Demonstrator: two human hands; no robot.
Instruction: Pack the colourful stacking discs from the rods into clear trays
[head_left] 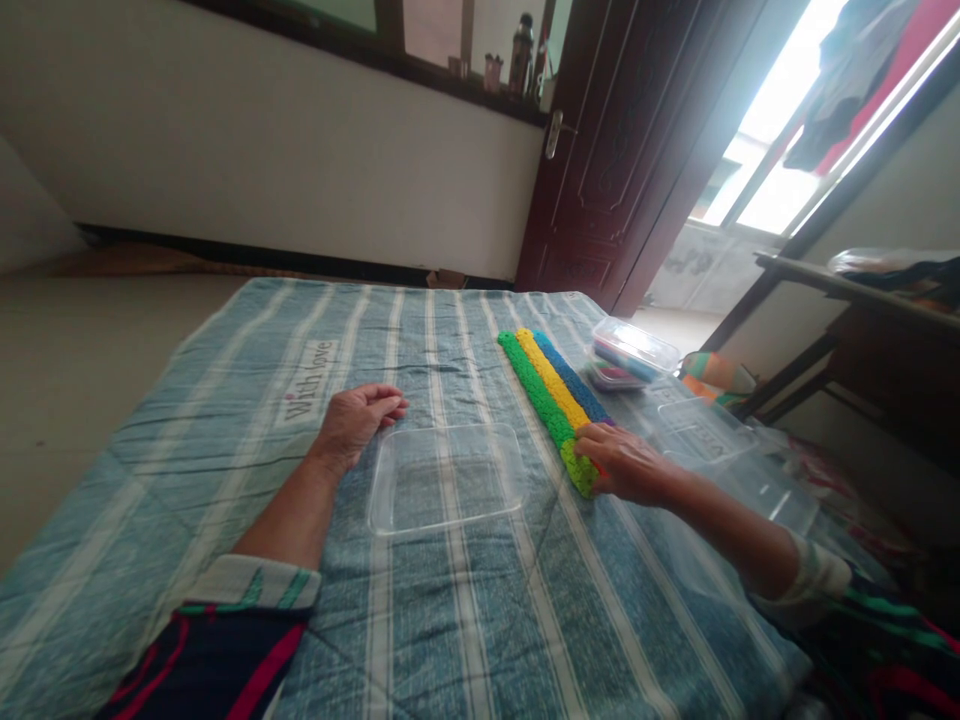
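Three rows of small bumpy plastic pieces point(551, 385) lie side by side on the striped cloth: green turning light green at the near end, yellow, and blue with some purple. My right hand point(619, 462) covers the near end of these rows. Its fingers are closed on the pieces there, with a bit of red showing beside them. A clear plastic container point(448, 480) rests on the cloth between my hands. Just past its left corner is my left hand point(360, 425), thumb and fingers drawn together, with nothing visible in them.
Lidded clear boxes point(634, 350) with coloured contents stand right of the rows. More clear containers or lids point(705, 430) lie closer to my right arm. The blue striped cloth point(300, 520) covers the surface. A dark table point(862, 290) stands at right, a door point(600, 150) behind.
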